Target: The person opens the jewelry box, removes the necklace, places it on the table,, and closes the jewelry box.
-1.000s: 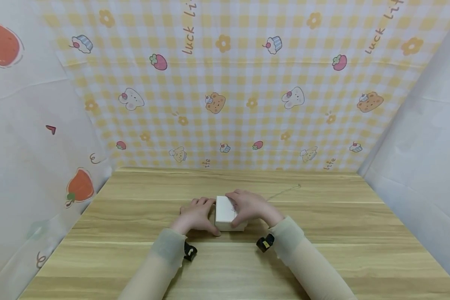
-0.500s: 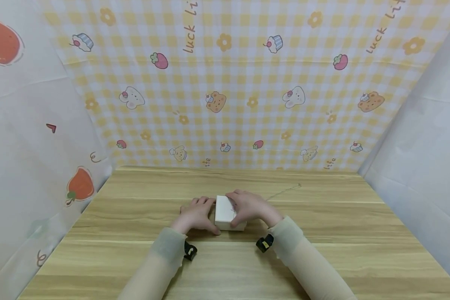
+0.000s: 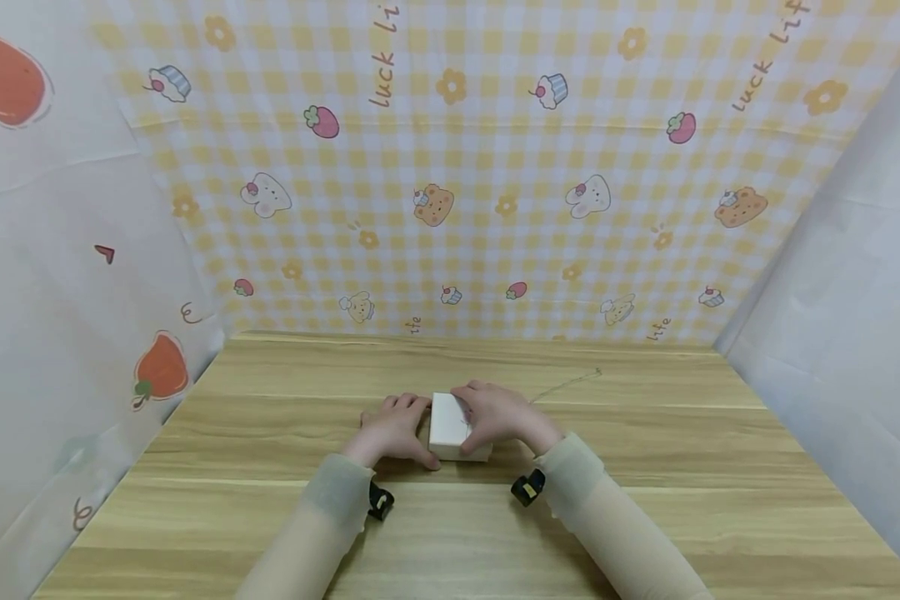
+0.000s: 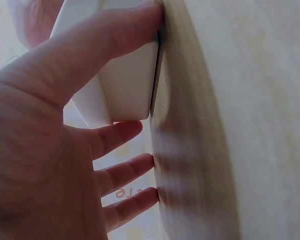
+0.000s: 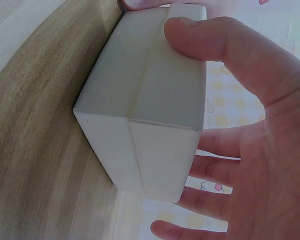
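A small white lidded box (image 3: 447, 421) sits on the wooden table, with thin dark lines marked on its top. My right hand (image 3: 501, 414) grips the lid (image 5: 170, 95) from above, its thumb on the near side and its fingers on the far side. At the box's left end, my left hand (image 3: 392, 431) holds the lower part (image 4: 130, 85), thumb along the near side and index fingertip at the far edge. The other left fingers reach down to the tabletop. A seam between lid and base shows in the right wrist view; the box's inside is hidden.
A thin greenish cord or chain (image 3: 566, 385) lies on the table (image 3: 450, 542) behind my right hand, partly hidden by it. A yellow checked cloth (image 3: 495, 150) hangs at the table's back edge, with white cloths on both sides. Small black cameras sit at both wrists.
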`<state>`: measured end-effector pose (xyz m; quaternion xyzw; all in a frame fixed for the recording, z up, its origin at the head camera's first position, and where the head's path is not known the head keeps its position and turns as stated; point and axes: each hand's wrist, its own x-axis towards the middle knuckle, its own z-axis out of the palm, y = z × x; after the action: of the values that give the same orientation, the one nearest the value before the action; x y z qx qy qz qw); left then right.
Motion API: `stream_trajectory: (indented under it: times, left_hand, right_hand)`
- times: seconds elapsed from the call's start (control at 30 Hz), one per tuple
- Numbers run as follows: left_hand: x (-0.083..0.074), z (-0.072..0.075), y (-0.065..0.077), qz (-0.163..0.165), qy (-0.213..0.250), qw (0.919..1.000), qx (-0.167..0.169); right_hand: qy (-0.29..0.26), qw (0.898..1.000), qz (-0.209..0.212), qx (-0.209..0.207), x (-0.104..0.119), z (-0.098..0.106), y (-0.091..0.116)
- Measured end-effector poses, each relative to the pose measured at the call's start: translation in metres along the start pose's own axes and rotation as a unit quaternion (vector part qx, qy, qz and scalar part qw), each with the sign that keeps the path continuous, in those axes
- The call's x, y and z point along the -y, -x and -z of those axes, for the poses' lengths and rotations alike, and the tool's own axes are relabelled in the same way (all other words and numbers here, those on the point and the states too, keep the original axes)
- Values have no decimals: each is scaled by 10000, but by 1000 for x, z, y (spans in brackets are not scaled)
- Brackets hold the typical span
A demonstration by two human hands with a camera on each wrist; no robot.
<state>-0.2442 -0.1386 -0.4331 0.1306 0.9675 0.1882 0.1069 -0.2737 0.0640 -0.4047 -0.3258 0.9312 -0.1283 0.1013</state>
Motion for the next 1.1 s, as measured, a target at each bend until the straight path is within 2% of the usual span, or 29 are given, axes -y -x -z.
stream_trajectory:
  times: [1.1]
  left_hand:
    - [1, 0, 1, -57, 25, 10000, 47]
  right_hand:
    - [91, 9999, 64, 12, -1, -5, -1]
